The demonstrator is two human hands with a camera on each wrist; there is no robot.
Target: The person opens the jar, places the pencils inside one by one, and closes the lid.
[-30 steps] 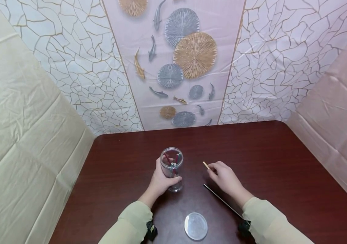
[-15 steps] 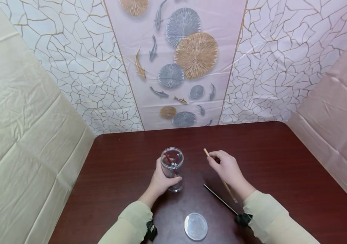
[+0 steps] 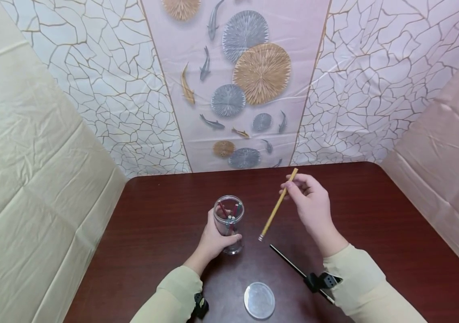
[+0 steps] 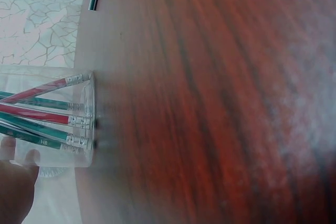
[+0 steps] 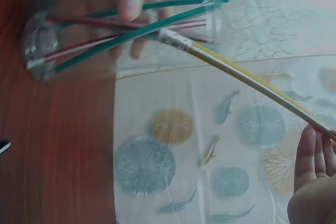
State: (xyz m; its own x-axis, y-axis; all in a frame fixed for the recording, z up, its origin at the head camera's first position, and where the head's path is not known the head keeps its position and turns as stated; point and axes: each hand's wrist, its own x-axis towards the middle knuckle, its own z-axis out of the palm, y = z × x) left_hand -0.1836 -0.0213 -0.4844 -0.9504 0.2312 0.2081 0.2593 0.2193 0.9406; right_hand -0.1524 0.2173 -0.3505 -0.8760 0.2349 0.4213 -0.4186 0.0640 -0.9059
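The left hand (image 3: 212, 237) grips the jar (image 3: 223, 228) while the right hand (image 3: 312, 202) pinches the yellow pencil (image 3: 275, 207) well away from its eraser (image 3: 260, 238), which juts between the hands, so that unsupported end might swing and clip the jar.

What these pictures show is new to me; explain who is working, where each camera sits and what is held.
No machine here: each grip is a bare human hand. The wide picture looks down from a head-worn camera; the two close ones come from the wrist cameras. The left grip holds a clear jar of red and green pencils. The right grip pinches a yellow pencil near one end. On the table lie a pale round disc and a thin dark stick.
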